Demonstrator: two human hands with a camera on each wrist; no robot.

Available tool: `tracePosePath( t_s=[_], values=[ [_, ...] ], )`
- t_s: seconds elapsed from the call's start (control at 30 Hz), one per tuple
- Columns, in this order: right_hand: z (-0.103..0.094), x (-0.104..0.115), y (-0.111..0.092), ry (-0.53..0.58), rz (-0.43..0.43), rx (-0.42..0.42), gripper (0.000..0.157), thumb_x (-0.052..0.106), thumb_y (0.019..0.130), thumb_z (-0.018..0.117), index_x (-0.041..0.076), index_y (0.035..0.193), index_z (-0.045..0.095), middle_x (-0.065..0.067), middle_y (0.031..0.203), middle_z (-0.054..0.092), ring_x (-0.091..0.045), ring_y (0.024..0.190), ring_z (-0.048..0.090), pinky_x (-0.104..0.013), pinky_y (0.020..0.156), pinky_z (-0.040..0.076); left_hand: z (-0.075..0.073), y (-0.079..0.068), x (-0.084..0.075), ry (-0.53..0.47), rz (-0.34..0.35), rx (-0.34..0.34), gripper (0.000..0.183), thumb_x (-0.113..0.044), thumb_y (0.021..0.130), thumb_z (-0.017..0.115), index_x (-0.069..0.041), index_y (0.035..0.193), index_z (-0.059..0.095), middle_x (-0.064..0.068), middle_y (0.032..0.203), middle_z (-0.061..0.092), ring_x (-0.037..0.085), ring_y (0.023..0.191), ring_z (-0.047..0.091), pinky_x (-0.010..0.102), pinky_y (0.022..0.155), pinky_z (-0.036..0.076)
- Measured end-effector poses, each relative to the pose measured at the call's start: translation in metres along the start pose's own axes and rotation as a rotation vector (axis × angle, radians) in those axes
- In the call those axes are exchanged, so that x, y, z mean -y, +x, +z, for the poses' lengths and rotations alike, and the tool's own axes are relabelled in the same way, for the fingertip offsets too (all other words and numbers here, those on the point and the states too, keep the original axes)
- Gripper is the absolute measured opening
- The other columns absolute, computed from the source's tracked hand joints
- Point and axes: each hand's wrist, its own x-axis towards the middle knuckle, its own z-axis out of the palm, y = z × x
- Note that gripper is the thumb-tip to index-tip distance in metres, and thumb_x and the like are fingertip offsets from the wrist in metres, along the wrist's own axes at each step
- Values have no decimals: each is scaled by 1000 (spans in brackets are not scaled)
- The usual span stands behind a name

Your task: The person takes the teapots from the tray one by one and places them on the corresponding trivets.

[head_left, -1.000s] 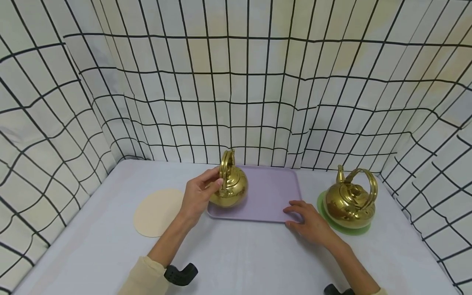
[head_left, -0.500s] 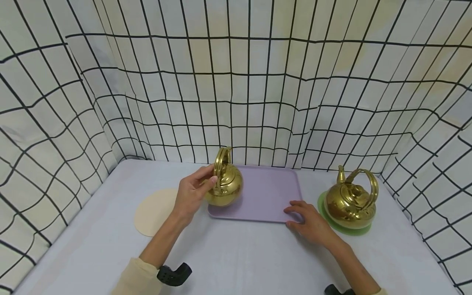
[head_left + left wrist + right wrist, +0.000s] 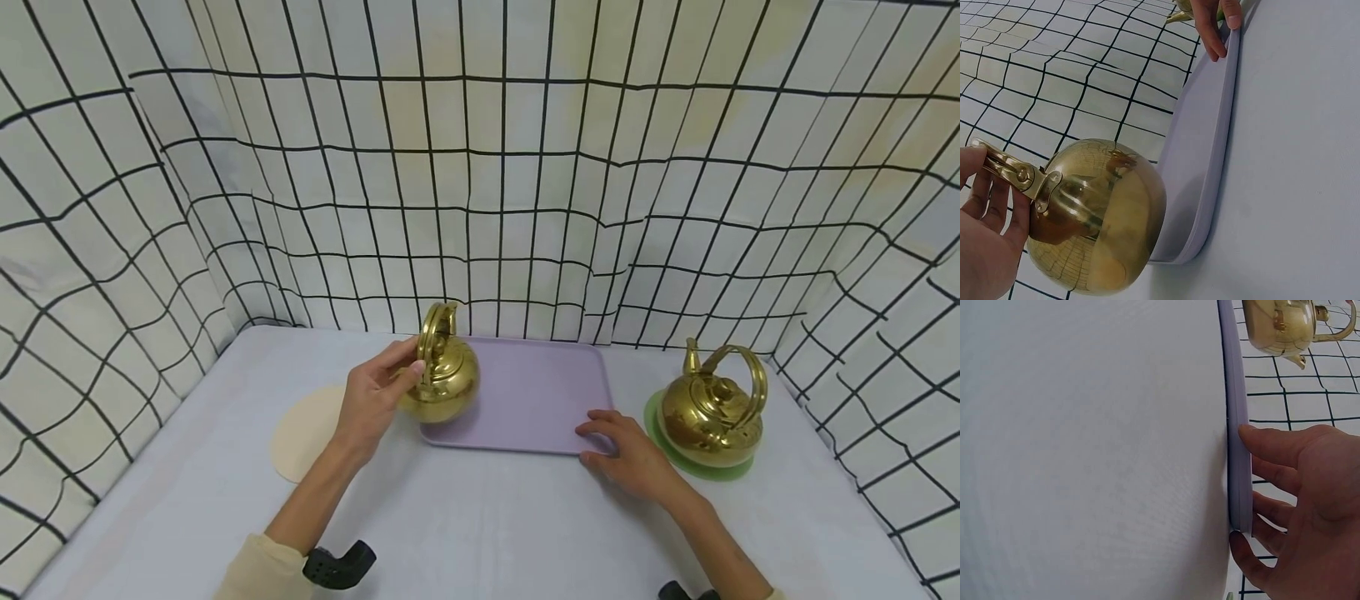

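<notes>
Over tray corner, left hand grips kettle handle, fingers curled; right hand, fingers relaxed, steadies tray. Best lift level, clear rim.

Head view high above the table; both wrist views low and close, sharing the lilac tray.

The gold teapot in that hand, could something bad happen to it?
Maybe. The left hand holds the gold teapot by its hinged handle, lifted over the tray's corner, so it might swing or slip. It could also clip the tray's raised edge. The right hand only rests on the tray's near corner, so a knock might shift it.
</notes>
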Motion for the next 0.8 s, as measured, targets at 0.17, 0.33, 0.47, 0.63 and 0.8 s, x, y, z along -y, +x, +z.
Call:
tracePosePath(
  t_s=[0.17, 0.33, 0.47, 0.63, 0.8],
  values=[
    [2, -1, 1, -4, 15, 7, 32, 19, 93, 77, 13, 124, 73, -18, 147, 60, -48, 139, 51, -65, 114, 42, -6, -1, 1, -25, -9, -4, 43, -8, 102, 64, -7, 145, 61, -4, 121, 71, 6, 109, 65, 18, 86, 55],
    [3, -2, -1, -2, 18, 13, 32, 21, 92, 78, 15, 123, 74, -18, 147, 60, -47, 139, 52, -65, 114, 42, -13, -5, 3, -16, -18, -22, 44, -9, 103, 63, -8, 147, 59, 0, 126, 70, 4, 115, 64, 17, 87, 54],
    [2, -1, -1, 0, 23, 9, 32, 20, 93, 77, 14, 124, 73, -18, 148, 59, -47, 140, 51, -65, 115, 42, -16, -4, 3, -8, -11, -41, 44, -10, 103, 63, -9, 147, 59, 2, 126, 70, 4, 116, 65, 18, 86, 54],
    [0, 0, -1, 2, 31, 8, 32, 19, 94, 76, 13, 125, 73, -17, 148, 59, -47, 141, 50, -65, 116, 41, -21, -6, 0, -28, -13, -72, 44, -11, 103, 63, -8, 147, 59, -3, 122, 71, 4, 112, 65, 17, 86, 54],
    [0, 0, -1, -2, 12, -1, 31, 19, 93, 77, 14, 123, 73, -18, 147, 60, -47, 139, 51, -65, 114, 42, -29, -9, -2, -50, -15, -105, 45, -12, 104, 63, -6, 148, 57, -9, 123, 72, 3, 114, 66, 14, 92, 53]
  ],
)
